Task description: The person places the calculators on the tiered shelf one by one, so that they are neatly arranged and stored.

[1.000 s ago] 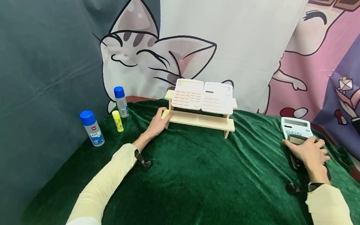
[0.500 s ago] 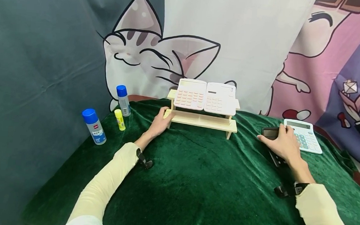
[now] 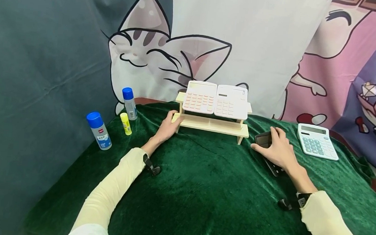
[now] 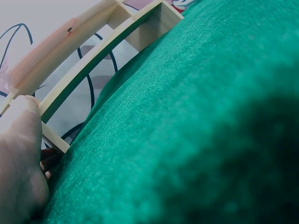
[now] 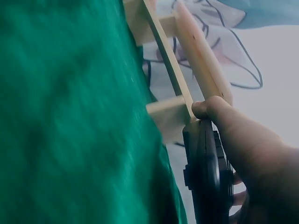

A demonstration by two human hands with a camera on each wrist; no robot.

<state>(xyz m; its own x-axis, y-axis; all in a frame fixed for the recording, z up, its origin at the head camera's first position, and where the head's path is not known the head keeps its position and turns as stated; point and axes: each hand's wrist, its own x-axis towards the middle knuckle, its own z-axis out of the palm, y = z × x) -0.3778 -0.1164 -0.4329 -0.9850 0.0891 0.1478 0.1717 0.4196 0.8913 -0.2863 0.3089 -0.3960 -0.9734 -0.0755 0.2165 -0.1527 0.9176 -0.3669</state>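
Observation:
A two-tier wooden rack (image 3: pixel 213 126) stands at the back middle, with two white-and-pink calculators, one on the left (image 3: pixel 199 97) and one on the right (image 3: pixel 231 101), leaning side by side on its upper tier. My left hand (image 3: pixel 167 127) grips the left end of the lower shelf, thumb on top. Out to the right of the rack, my right hand (image 3: pixel 279 150) holds a black calculator (image 3: pixel 263 139) between thumb and fingers; the palm covers much of it. In the right wrist view the black calculator (image 5: pixel 205 172) appears edge-on, its underside towards the cloth.
A white calculator with teal keys (image 3: pixel 317 142) lies on the green cloth (image 3: pixel 202 191) at the right. Two blue-capped bottles, one nearer (image 3: pixel 99 131) and one farther (image 3: pixel 129 103), stand at the left beside a yellow glue stick (image 3: pixel 125 124). Printed curtains hang behind.
My right hand has carried the black calculator leftwards, off the white-and-teal calculator and towards the rack. The left hand stays on the shelf end. The head view has shifted slightly.

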